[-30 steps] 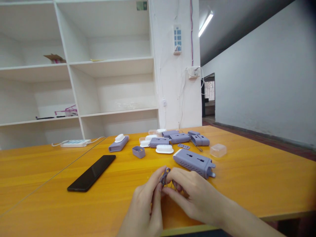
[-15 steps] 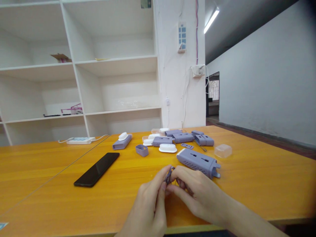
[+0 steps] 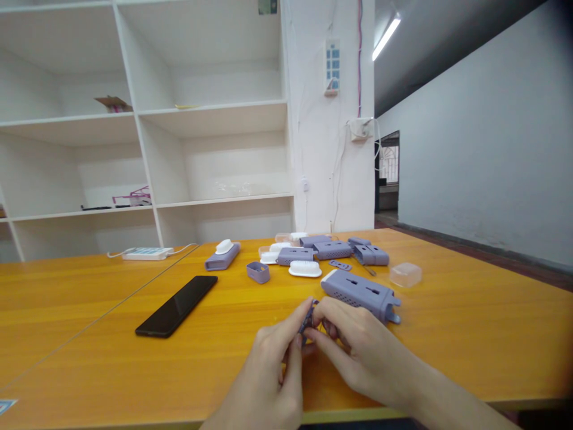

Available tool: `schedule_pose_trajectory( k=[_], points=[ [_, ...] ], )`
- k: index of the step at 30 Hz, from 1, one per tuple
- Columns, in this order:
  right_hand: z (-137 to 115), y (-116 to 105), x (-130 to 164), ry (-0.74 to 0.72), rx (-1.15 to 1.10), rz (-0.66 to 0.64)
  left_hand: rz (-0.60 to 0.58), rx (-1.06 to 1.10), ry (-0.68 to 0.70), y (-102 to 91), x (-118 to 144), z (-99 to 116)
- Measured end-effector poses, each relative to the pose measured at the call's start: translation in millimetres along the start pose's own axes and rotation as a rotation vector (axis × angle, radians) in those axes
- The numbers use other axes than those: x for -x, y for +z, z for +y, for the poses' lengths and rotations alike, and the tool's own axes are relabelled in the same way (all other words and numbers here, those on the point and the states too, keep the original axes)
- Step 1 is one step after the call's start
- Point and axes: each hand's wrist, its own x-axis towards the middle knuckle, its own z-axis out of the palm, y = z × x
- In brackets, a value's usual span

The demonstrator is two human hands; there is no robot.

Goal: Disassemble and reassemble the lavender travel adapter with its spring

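Note:
Both hands meet just above the table near its front edge, pinching a small purple plastic part [image 3: 307, 322] between them. My left hand [image 3: 273, 370] is closed, thumb and forefinger on the part's left side. My right hand [image 3: 362, 346] is closed too, its fingertips against the part's right side and hiding much of it. Just beyond my right hand lies a long purple perforated housing [image 3: 358, 291] with two slots on top and prongs at its right end. A white bristled brush head [image 3: 305, 269] rests farther back.
A black phone [image 3: 176, 307] lies to the left. Behind are a small purple ring-shaped piece [image 3: 258, 272], a purple case with a white brush head [image 3: 222, 257], several more purple housings [image 3: 331, 249] and a clear cover [image 3: 405, 274]. A white power strip [image 3: 147, 254] sits at the back left.
The small purple part is turned slightly between my fingertips, and my hands have shifted only a little. The things on the table lie as before.

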Motion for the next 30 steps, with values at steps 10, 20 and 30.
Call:
schedule_pose_trajectory(
  k=[10,20,30],
  points=[
    [4,2,1,-0.011,0.062,-0.001,-0.049,0.072,-0.023,-0.7,2,-2],
    [1,2,-3,-0.048,0.019,0.079,-0.032,-0.030,-0.026,-4.2,0,6],
    [1,2,-2,-0.040,0.008,0.075,-0.019,0.048,-0.090,1.0,2,1]
  ],
)
